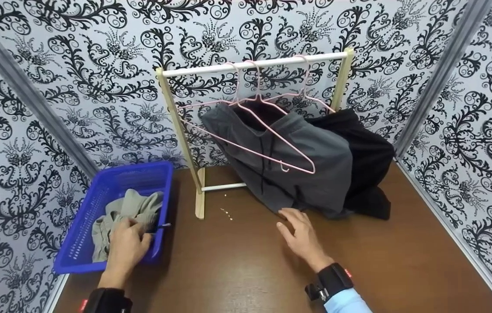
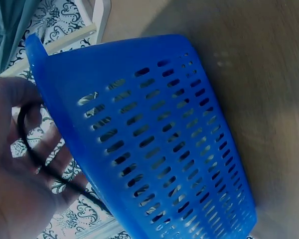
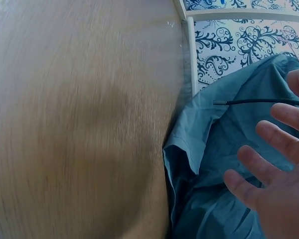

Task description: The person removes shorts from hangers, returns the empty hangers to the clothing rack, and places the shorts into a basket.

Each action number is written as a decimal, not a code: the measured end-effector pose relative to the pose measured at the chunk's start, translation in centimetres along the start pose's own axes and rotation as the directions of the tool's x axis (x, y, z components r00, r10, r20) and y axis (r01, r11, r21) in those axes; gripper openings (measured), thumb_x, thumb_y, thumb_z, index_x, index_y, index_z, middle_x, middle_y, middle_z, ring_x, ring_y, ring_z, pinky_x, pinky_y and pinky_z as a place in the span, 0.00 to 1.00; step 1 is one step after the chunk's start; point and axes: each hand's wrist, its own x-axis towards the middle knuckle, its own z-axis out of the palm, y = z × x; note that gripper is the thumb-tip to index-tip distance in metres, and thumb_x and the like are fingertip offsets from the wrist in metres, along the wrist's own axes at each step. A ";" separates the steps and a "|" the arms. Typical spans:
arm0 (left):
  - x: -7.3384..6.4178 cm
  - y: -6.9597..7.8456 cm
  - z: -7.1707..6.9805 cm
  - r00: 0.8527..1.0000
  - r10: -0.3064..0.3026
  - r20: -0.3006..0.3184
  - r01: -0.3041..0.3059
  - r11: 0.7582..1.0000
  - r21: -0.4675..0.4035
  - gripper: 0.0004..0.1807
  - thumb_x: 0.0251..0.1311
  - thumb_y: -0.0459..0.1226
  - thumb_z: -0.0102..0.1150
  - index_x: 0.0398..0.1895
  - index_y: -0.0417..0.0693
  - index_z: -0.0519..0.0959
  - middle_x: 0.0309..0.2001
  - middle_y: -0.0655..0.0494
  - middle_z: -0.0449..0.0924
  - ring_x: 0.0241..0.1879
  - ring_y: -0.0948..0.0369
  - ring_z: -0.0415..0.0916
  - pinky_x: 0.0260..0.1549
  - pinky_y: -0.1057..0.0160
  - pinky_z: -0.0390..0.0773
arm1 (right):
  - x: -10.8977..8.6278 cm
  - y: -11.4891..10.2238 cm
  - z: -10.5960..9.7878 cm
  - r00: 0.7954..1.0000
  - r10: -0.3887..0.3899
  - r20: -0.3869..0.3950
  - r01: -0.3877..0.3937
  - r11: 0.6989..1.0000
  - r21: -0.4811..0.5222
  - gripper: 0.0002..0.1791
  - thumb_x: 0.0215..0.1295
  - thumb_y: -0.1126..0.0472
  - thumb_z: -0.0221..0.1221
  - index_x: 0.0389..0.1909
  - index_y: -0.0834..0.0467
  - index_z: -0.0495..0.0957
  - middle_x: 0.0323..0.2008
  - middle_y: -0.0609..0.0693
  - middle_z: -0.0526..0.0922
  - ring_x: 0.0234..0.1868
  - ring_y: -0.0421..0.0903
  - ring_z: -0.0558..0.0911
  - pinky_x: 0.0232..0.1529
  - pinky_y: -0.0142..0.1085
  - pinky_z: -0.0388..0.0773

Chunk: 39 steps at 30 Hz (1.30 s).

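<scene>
My left hand [image 1: 129,241] is over the near right part of a blue plastic basket [image 1: 167,182], its fingers bent and close above a crumpled beige garment [image 1: 141,202]. In the left wrist view, a black cord [image 2: 50,172] passes near the parted fingers and the basket's rim; no grip on it is plain. My right hand [image 1: 302,239] hovers with spread fingers before the lower edge of a dark grey garment [image 1: 319,152] with drawstrings. That garment hangs on a small rack, and a pink hanger [image 1: 267,130] lies across its front.
The rack [image 1: 198,71] has a white rail and pale wooden posts. A black garment [image 1: 369,152] and another pink hanger [image 1: 306,82] are at its right. Small pale specks [image 1: 227,213] lie on the brown table [image 1: 228,269]. Patterned walls enclose the back and sides.
</scene>
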 end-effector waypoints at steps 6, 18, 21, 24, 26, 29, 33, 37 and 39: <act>0.0 -0.5 -0.3 0.999 -0.033 0.009 0.033 0.998 0.050 0.08 0.36 0.24 0.60 0.13 0.42 0.73 0.34 0.41 0.74 0.39 0.37 0.74 0.38 0.33 0.68 | 0.2 0.0 -0.4 1.000 0.012 0.002 -0.011 1.000 -0.004 0.18 0.69 0.63 0.65 0.57 0.65 0.82 0.57 0.60 0.83 0.58 0.59 0.80 0.59 0.56 0.75; 0.4 0.4 -0.3 0.996 -0.047 0.072 0.043 0.997 0.056 0.12 0.46 0.34 0.70 0.18 0.46 0.73 0.33 0.42 0.76 0.38 0.36 0.75 0.37 0.35 0.67 | 1.3 0.2 -1.6 1.000 0.010 -0.017 -0.010 1.000 -0.027 0.18 0.69 0.63 0.65 0.58 0.63 0.82 0.58 0.59 0.82 0.59 0.59 0.79 0.58 0.55 0.76; 0.7 1.0 0.0 1.000 -0.005 0.027 0.003 0.999 0.051 0.12 0.47 0.35 0.71 0.21 0.44 0.75 0.30 0.42 0.76 0.37 0.35 0.77 0.37 0.34 0.69 | 1.7 0.2 -2.0 1.000 -0.002 -0.026 0.001 1.000 -0.028 0.18 0.69 0.63 0.65 0.57 0.65 0.82 0.58 0.59 0.82 0.59 0.60 0.79 0.58 0.56 0.76; 1.2 1.9 0.2 1.000 0.014 -0.006 -0.014 0.999 0.036 0.11 0.50 0.35 0.70 0.22 0.43 0.75 0.29 0.43 0.76 0.35 0.37 0.77 0.35 0.37 0.70 | 2.2 0.2 -2.5 0.999 -0.013 -0.034 0.012 1.000 -0.027 0.18 0.69 0.63 0.65 0.57 0.66 0.82 0.58 0.60 0.82 0.59 0.61 0.79 0.58 0.56 0.76; 1.5 2.5 0.4 1.000 0.018 -0.012 -0.018 1.000 0.012 0.10 0.52 0.36 0.69 0.25 0.42 0.77 0.29 0.44 0.76 0.34 0.38 0.78 0.35 0.38 0.70 | 2.5 0.2 -2.7 0.999 -0.018 -0.041 0.017 1.000 -0.024 0.19 0.68 0.64 0.65 0.57 0.67 0.82 0.57 0.61 0.82 0.59 0.61 0.79 0.58 0.56 0.75; 2.1 3.4 0.6 1.000 0.021 -0.019 -0.022 1.000 -0.020 0.10 0.56 0.37 0.69 0.33 0.39 0.81 0.33 0.42 0.80 0.36 0.38 0.80 0.37 0.38 0.72 | 3.0 0.3 -3.2 0.998 -0.025 -0.055 0.024 1.000 -0.018 0.19 0.68 0.65 0.65 0.57 0.67 0.82 0.57 0.61 0.82 0.58 0.61 0.79 0.57 0.56 0.75; 2.9 4.6 1.1 0.999 0.024 -0.036 -0.026 0.999 -0.048 0.15 0.59 0.39 0.69 0.44 0.36 0.84 0.42 0.40 0.85 0.44 0.38 0.82 0.42 0.37 0.76 | 3.7 0.2 -3.8 0.997 -0.038 -0.070 0.037 0.999 -0.017 0.19 0.68 0.65 0.66 0.57 0.67 0.82 0.57 0.61 0.83 0.57 0.61 0.79 0.57 0.55 0.75; 3.6 5.9 1.8 0.997 0.029 -0.066 -0.035 0.996 -0.088 0.18 0.59 0.39 0.69 0.49 0.36 0.84 0.47 0.40 0.85 0.49 0.38 0.82 0.47 0.39 0.78 | 4.2 0.0 -4.4 0.996 -0.046 -0.080 0.045 0.999 -0.013 0.19 0.67 0.65 0.66 0.57 0.67 0.82 0.57 0.61 0.83 0.57 0.61 0.80 0.58 0.55 0.74; 4.0 6.6 2.1 0.996 0.037 -0.080 -0.046 0.993 -0.111 0.19 0.60 0.39 0.69 0.50 0.36 0.84 0.48 0.39 0.85 0.50 0.39 0.82 0.51 0.40 0.78 | 4.5 -0.1 -4.7 0.996 -0.043 -0.081 0.043 0.999 -0.006 0.19 0.67 0.65 0.66 0.58 0.66 0.82 0.57 0.61 0.83 0.57 0.61 0.79 0.59 0.54 0.74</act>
